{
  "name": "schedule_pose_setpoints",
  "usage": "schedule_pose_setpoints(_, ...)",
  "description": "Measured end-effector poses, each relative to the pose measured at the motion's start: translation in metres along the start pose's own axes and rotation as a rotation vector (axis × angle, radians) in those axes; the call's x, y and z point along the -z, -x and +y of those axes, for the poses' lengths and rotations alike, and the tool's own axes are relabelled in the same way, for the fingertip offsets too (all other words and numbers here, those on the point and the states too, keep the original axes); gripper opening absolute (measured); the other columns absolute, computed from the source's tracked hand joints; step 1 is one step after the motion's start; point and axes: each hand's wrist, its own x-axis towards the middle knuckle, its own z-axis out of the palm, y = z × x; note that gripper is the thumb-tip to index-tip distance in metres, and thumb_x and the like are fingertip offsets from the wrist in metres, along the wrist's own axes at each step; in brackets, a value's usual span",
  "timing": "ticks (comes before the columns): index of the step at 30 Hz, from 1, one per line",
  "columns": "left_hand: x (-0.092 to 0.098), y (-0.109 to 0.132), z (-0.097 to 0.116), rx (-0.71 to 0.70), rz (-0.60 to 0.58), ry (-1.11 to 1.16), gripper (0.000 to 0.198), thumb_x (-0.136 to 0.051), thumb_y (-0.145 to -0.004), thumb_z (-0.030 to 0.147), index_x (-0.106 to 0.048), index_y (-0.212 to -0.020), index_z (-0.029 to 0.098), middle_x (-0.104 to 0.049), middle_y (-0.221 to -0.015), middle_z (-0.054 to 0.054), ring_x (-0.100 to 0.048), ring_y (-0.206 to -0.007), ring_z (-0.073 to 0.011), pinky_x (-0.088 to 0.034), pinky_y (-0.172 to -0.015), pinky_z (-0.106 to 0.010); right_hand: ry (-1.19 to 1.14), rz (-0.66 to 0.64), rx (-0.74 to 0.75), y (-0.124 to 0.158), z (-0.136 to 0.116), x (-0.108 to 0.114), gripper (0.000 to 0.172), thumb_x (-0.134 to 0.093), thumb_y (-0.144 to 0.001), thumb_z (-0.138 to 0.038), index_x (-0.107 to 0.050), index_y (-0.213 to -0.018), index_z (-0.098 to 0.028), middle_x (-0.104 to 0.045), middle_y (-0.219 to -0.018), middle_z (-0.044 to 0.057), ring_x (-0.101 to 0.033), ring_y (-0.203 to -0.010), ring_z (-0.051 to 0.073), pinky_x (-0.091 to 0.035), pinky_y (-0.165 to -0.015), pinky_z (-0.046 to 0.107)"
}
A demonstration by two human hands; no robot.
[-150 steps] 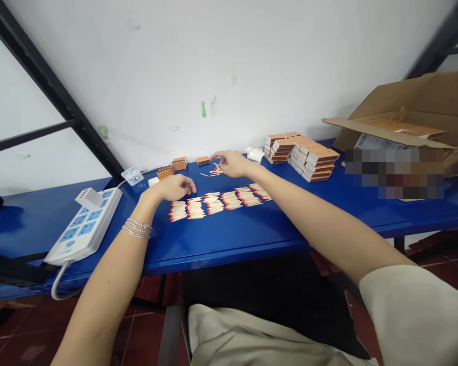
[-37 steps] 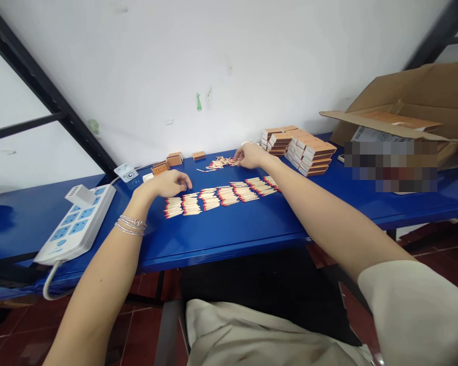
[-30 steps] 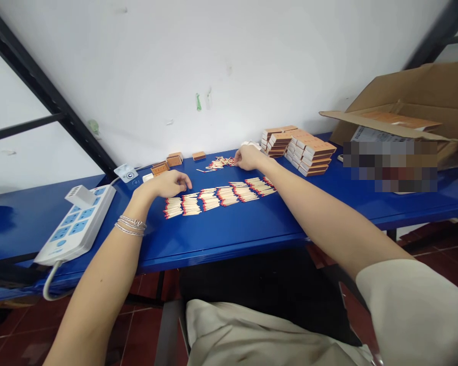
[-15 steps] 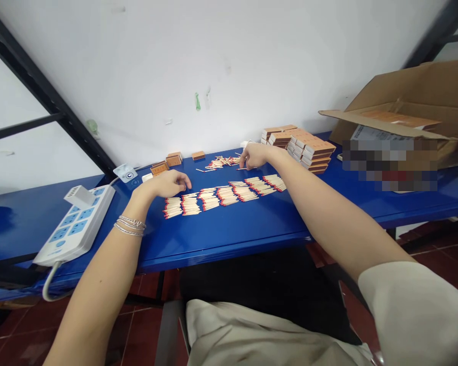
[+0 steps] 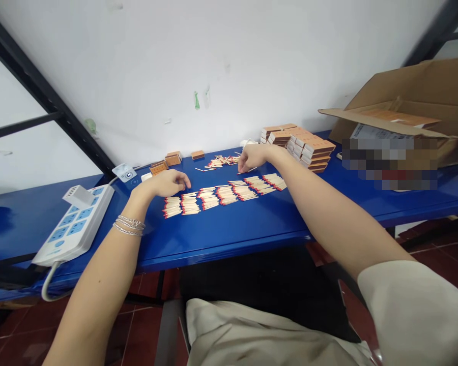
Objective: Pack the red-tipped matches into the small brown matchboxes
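Red-tipped matches (image 5: 226, 195) lie in several neat bundles, side by side in a slanting row across the blue table (image 5: 229, 231). Behind them is a loose heap of matches (image 5: 222, 161). My right hand (image 5: 255, 155) is pinched just right of the heap, with the red tip of a match (image 5: 240, 173) poking out under its fingertips. My left hand (image 5: 168, 183) rests at the left end of the row, fingers loosely bent and apart, nothing visible in them. Its fingertips are near the back of the leftmost bundles.
Stacked matchboxes (image 5: 309, 145) stand at the back right, beside an open cardboard box (image 5: 404, 96). A few more matchboxes (image 5: 173, 158) sit at the back left. A white power strip (image 5: 78, 223) with a plugged-in adapter lies left of my left arm.
My right hand has shifted slightly toward me and left, the match tip moving with it. My left hand and the bundles look the same.
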Motion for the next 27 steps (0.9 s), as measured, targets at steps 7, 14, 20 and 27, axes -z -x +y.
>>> schedule_pose_setpoints(7, 0.0, 0.0, -0.001, -0.001, -0.011, 0.001, 0.037, -0.049, -0.067, 0.029, -0.07, -0.095, 0.017, -0.07, -0.081, -0.006, -0.063, -0.074, -0.021, -0.047, -0.063, -0.029, 0.022, -0.126, -0.052, 0.005, 0.0, 0.007, 0.026, -0.082, -0.064, -0.028, -0.08, -0.09, -0.022, -0.077, -0.085, 0.002, -0.07, -0.086, 0.022, -0.054, -0.073, 0.028)
schedule_pose_setpoints(14, -0.001, -0.001, -0.003, -0.009, -0.012, -0.003, 0.037, -0.049, -0.068, 0.029, -0.07, -0.095, 0.018, -0.07, -0.082, -0.005, -0.063, -0.074, -0.0206, -0.048, -0.064, -0.029, 0.008, -0.083, -0.078, 0.011, 0.003, 0.013, 0.022, -0.079, -0.068, -0.028, -0.08, -0.09, -0.023, -0.077, -0.089, 0.002, -0.068, -0.086, 0.022, -0.053, -0.074, 0.029)
schedule_pose_setpoints(20, -0.001, -0.001, -0.002, -0.011, -0.01, 0.018, 0.037, -0.05, -0.066, 0.03, -0.07, -0.094, 0.018, -0.07, -0.081, -0.005, -0.062, -0.072, -0.0206, -0.048, -0.064, -0.029, 0.01, -0.087, -0.135, 0.007, 0.021, 0.013, 0.03, -0.085, -0.06, -0.038, -0.079, -0.086, -0.023, -0.075, -0.081, 0.004, -0.068, -0.078, 0.023, -0.052, -0.071, 0.032)
schedule_pose_setpoints(27, 0.0, -0.001, -0.002, -0.009, -0.015, 0.012, 0.036, -0.05, -0.066, 0.03, -0.07, -0.094, 0.018, -0.07, -0.081, -0.005, -0.063, -0.073, -0.0203, -0.048, -0.064, -0.028, -0.003, -0.142, -0.162, 0.003, 0.04, 0.011, 0.027, -0.084, -0.06, -0.037, -0.079, -0.082, -0.021, -0.075, -0.083, 0.003, -0.067, -0.078, 0.021, -0.052, -0.07, 0.03)
